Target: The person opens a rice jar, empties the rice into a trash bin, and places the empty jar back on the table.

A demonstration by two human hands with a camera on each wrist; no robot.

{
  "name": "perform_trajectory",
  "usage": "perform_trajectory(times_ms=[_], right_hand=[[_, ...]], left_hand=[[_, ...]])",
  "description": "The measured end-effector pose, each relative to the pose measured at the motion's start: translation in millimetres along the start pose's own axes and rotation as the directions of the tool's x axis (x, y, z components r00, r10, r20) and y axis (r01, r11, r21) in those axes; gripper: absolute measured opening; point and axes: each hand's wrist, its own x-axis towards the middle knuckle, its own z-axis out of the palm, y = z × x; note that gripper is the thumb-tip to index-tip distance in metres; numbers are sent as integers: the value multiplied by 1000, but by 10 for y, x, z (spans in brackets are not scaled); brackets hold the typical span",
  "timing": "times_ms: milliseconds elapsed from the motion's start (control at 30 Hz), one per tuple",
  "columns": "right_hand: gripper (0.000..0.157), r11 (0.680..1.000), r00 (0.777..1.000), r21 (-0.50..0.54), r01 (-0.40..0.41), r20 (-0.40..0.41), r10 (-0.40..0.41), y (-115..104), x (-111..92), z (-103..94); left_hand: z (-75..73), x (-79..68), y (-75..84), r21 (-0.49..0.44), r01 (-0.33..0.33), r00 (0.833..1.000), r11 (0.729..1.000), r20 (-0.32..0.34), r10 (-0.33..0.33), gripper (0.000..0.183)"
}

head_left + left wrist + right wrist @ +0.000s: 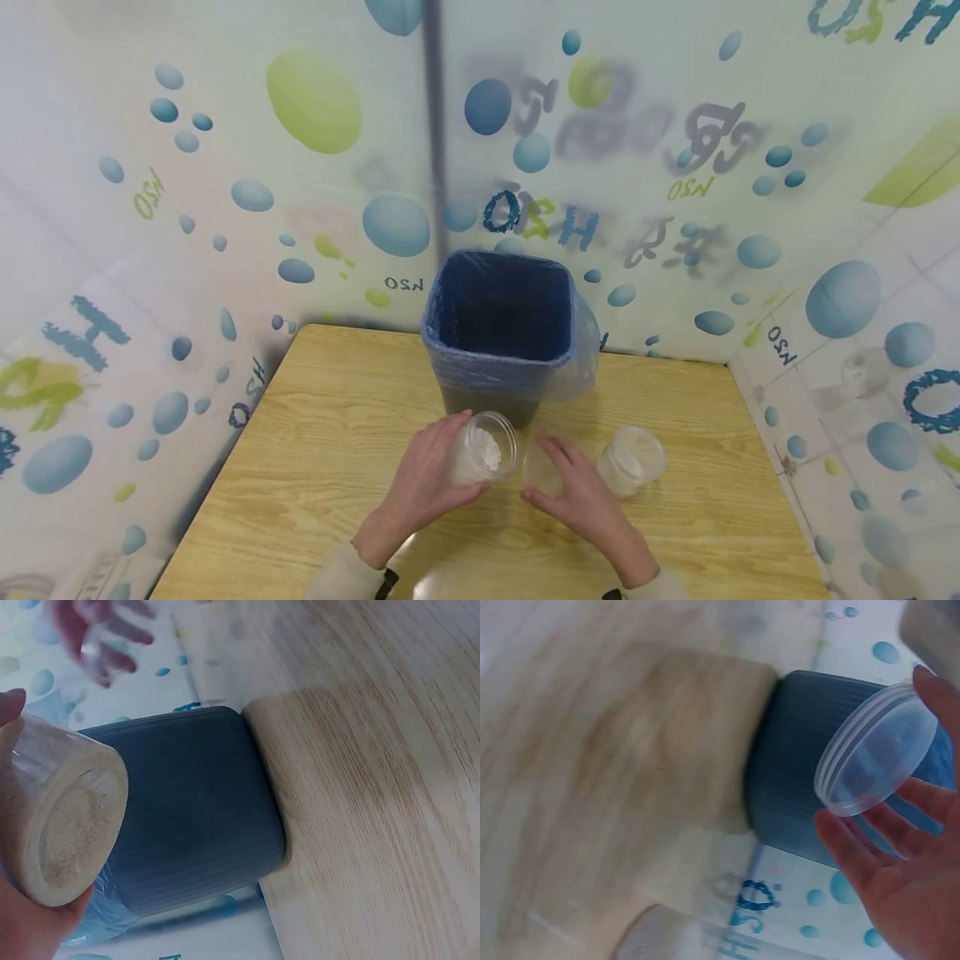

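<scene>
My left hand (423, 473) grips a clear plastic jar (486, 448) round its side. The jar has no lid on and tilts with its mouth towards the bin; whitish flaky contents show inside. Its round base (81, 829) and the pale stuff behind it fill the side of the left wrist view. My right hand (583, 498) holds a clear round screw lid (881, 754) by its edge between thumb and fingers, apart from the jar. Beside the right hand stands a second clear jar (632, 461) with whitish contents.
A dark bin (491, 404) lined with a blue plastic bag (498, 367) stands on the wooden table (345, 392), just beyond both hands. Behind the table hangs a white curtain (337, 183) printed with blue and green spots; similar sheeting flanks both sides.
</scene>
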Motion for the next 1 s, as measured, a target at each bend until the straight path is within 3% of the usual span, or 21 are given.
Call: perform_trajectory(times_ms=[500, 800, 1000], right_hand=[[76, 978, 978, -179, -110, 156, 138, 204, -48, 331], [73, 974, 979, -212, -79, 166, 116, 211, -51, 383], [73, 972, 975, -213, -103, 173, 142, 205, -53, 411]], left_hand=[[-14, 13, -21, 8, -13, 1000, 1000, -14, 13, 105], [-21, 15, 4, 14, 6, 1000, 1000, -4, -6, 105], [-14, 7, 8, 7, 4, 1000, 1000, 6, -4, 105]])
